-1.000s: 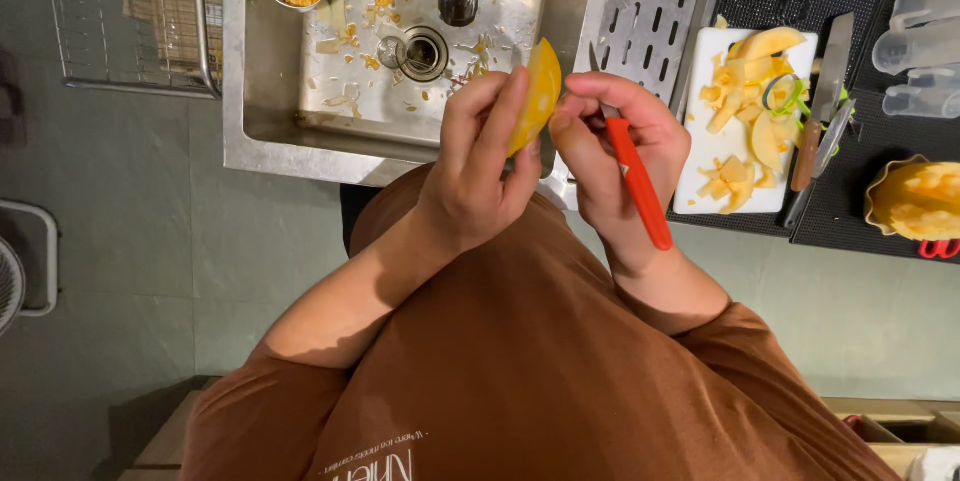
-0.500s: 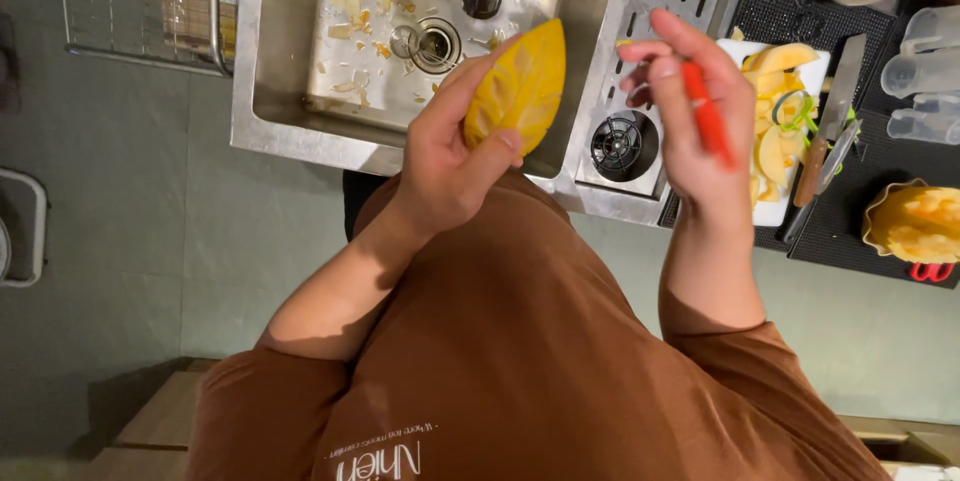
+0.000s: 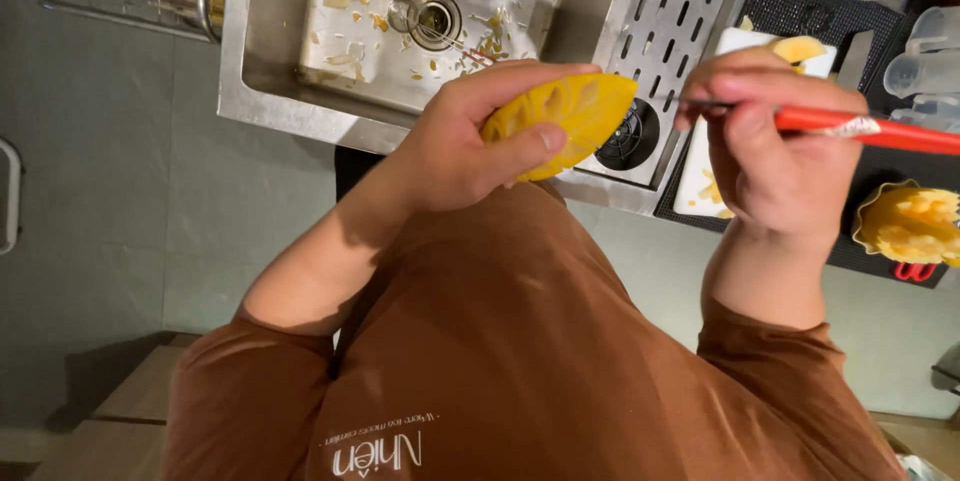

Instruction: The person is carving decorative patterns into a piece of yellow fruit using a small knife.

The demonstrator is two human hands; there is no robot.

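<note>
Head view: the left hand (image 3: 455, 146) is curled around a carved yellow fruit piece (image 3: 560, 119), thumb pressing its face, held above the steel sink (image 3: 262, 91) edge. The right hand (image 3: 775, 146) is closed on a red-handled knife (image 3: 865, 129), apart from the fruit, over the white cutting board (image 3: 695, 186).

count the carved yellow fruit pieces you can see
2: one carved yellow fruit piece held in the left hand over the steel sink, another carved yellow fruit piece on the black mat at right. Others may be hidden behind the right hand.
</note>
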